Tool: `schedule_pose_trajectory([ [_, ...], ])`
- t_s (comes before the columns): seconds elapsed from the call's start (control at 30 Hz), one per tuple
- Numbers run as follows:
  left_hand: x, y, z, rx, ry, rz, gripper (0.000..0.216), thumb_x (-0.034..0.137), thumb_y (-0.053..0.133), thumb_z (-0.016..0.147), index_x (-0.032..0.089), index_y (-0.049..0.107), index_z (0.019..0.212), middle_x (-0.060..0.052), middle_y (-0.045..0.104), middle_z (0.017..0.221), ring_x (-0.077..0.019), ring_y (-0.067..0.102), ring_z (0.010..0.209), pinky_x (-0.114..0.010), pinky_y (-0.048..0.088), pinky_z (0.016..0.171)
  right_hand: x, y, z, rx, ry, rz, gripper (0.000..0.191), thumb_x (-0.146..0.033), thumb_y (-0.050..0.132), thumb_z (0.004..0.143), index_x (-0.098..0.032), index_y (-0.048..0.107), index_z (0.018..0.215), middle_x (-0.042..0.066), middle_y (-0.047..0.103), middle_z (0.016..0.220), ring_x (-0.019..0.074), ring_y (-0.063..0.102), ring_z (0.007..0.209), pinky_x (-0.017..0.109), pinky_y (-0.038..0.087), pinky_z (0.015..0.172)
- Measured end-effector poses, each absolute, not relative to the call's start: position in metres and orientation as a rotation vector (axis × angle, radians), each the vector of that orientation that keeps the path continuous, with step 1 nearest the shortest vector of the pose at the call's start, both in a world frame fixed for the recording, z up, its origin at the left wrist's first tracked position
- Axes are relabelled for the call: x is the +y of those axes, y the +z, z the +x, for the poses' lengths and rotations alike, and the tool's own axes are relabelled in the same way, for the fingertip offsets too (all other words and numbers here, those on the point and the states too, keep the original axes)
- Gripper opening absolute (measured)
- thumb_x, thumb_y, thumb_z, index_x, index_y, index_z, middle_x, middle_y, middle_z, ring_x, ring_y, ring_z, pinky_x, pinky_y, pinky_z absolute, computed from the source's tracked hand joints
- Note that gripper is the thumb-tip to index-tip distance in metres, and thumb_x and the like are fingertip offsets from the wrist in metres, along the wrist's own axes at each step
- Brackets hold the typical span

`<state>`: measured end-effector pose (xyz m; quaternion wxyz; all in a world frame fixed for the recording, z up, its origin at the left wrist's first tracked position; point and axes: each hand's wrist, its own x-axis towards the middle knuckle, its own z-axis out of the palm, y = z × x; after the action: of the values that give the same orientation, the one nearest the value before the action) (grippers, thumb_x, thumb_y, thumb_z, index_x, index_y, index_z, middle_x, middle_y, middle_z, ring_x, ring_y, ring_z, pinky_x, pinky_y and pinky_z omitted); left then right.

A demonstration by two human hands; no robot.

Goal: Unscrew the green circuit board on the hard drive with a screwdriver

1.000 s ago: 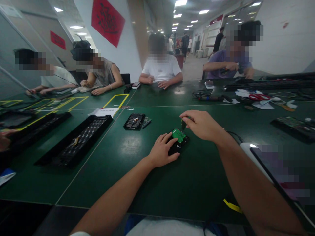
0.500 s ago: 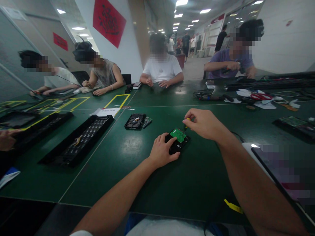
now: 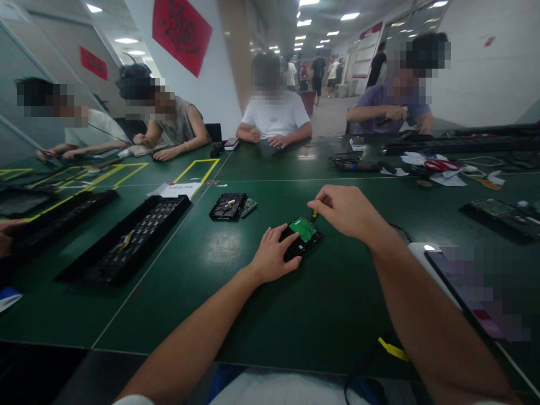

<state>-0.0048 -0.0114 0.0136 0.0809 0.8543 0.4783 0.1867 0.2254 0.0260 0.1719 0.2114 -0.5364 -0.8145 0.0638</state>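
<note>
A black hard drive (image 3: 304, 239) with a green circuit board lies on the table in front of me. My left hand (image 3: 276, 252) grips its left side, the fingers spread over the casing and the thumb at the near edge. Between the thumb and fingertips of my right hand (image 3: 343, 211) is a small screwdriver (image 3: 314, 214) with a yellow and black handle. It points down at the right part of the green board; its tip is too small to make out. Farther left sit a second black drive (image 3: 228, 206) and a loose circuit board (image 3: 248, 207) beside it.
Left of me stands a long black tray (image 3: 126, 242) on the green table (image 3: 177, 315). A tablet-like screen (image 3: 459, 292) lies by my right forearm. Black device (image 3: 502, 216), red scissors (image 3: 441, 165) and cables are at the right. Several people sit across the table.
The view has shifted slightly, moving everything a little left. The screwdriver handle looks more upright in my right hand. My left hand stays on the hard drive.
</note>
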Motion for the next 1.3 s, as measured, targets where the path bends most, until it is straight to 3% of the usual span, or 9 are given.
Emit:
schedule_pose_trajectory([
  [0.1, -0.011, 0.013, -0.004, 1.415, 0.584, 2.543, 0.072, 0.050, 0.073, 0.095, 0.022, 0.055, 0.158, -0.019, 0.036, 0.170, -0.0408, 0.037, 0.158, -0.063, 0.029, 0.130, 0.024, 0.172, 0.223, -2.263, 0.200, -1.477, 0.029, -0.045, 0.068, 0.099, -0.018, 0.076, 0.091, 0.009, 0.081, 0.093, 0.0230, 0.071, 0.084, 0.033, 0.046, 0.075],
  [0.2, -0.011, 0.013, -0.004, 1.398, 0.607, 2.538, 0.071, 0.049, 0.074, 0.094, 0.022, 0.055, 0.156, -0.019, 0.037, 0.169, -0.0414, 0.038, 0.156, -0.063, 0.031, 0.129, 0.022, 0.174, 0.221, -2.320, 0.251, -1.354, 0.017, -0.030, 0.065, 0.100, -0.017, 0.077, 0.103, 0.008, 0.081, 0.100, 0.0210, 0.072, 0.085, 0.031, 0.046, 0.078],
  [0.4, -0.011, 0.014, -0.004, 1.384, 0.638, 2.531, 0.062, 0.046, 0.075, 0.093, 0.022, 0.062, 0.148, -0.019, 0.040, 0.167, -0.0403, 0.041, 0.155, -0.060, 0.037, 0.127, 0.024, 0.173, 0.225, -2.341, 0.390, -1.294, 0.032, -0.015, 0.049, 0.103, -0.015, 0.076, 0.120, 0.006, 0.082, 0.089, 0.0185, 0.075, 0.078, 0.029, 0.050, 0.079],
  [0.63, -0.011, 0.015, -0.006, 1.368, 0.634, 2.514, 0.062, 0.046, 0.076, 0.093, 0.026, 0.061, 0.149, -0.017, 0.041, 0.168, -0.0407, 0.040, 0.155, -0.062, 0.036, 0.126, 0.028, 0.173, 0.231, -2.271, 0.250, -1.376, 0.019, -0.028, 0.062, 0.101, -0.020, 0.078, 0.106, 0.008, 0.083, 0.101, 0.0215, 0.075, 0.087, 0.031, 0.049, 0.078],
  [0.8, -0.011, 0.016, -0.006, 1.365, 0.619, 2.524, 0.063, 0.046, 0.076, 0.093, 0.026, 0.060, 0.150, -0.016, 0.040, 0.168, -0.0405, 0.040, 0.155, -0.062, 0.037, 0.126, 0.028, 0.172, 0.229, -2.247, 0.175, -1.414, 0.021, -0.039, 0.070, 0.097, -0.020, 0.076, 0.091, 0.008, 0.081, 0.092, 0.0230, 0.072, 0.082, 0.032, 0.047, 0.074],
  [0.9, -0.012, 0.016, -0.005, 1.371, 0.618, 2.534, 0.061, 0.046, 0.075, 0.095, 0.025, 0.060, 0.150, -0.017, 0.041, 0.167, -0.0397, 0.039, 0.156, -0.062, 0.036, 0.127, 0.026, 0.173, 0.226, -2.287, 0.257, -1.344, 0.016, -0.028, 0.065, 0.098, -0.018, 0.078, 0.101, 0.008, 0.082, 0.101, 0.0205, 0.072, 0.080, 0.031, 0.049, 0.075],
  [0.97, -0.012, 0.016, -0.004, 1.380, 0.617, 2.539, 0.061, 0.046, 0.074, 0.096, 0.024, 0.060, 0.151, -0.017, 0.041, 0.167, -0.0393, 0.039, 0.156, -0.063, 0.033, 0.128, 0.025, 0.174, 0.225, -2.343, 0.300, -1.287, 0.024, -0.019, 0.059, 0.099, -0.017, 0.079, 0.111, 0.008, 0.083, 0.107, 0.0188, 0.073, 0.079, 0.031, 0.050, 0.078],
  [1.1, -0.012, 0.015, -0.005, 1.389, 0.598, 2.569, 0.060, 0.047, 0.074, 0.097, 0.024, 0.062, 0.151, -0.016, 0.038, 0.170, -0.0404, 0.032, 0.160, -0.065, 0.026, 0.131, 0.026, 0.175, 0.227, -2.375, 0.316, -1.294, 0.039, -0.015, 0.047, 0.101, -0.015, 0.079, 0.123, 0.008, 0.083, 0.097, 0.0198, 0.075, 0.080, 0.031, 0.053, 0.080],
  [1.3, -0.011, 0.014, -0.006, 1.384, 0.599, 2.608, 0.060, 0.048, 0.074, 0.096, 0.027, 0.063, 0.152, -0.012, 0.042, 0.169, -0.0399, 0.034, 0.159, -0.065, 0.025, 0.132, 0.028, 0.175, 0.232, -2.313, 0.304, -1.357, 0.029, -0.020, 0.053, 0.101, -0.018, 0.079, 0.114, 0.006, 0.083, 0.092, 0.0197, 0.074, 0.077, 0.031, 0.051, 0.076],
])
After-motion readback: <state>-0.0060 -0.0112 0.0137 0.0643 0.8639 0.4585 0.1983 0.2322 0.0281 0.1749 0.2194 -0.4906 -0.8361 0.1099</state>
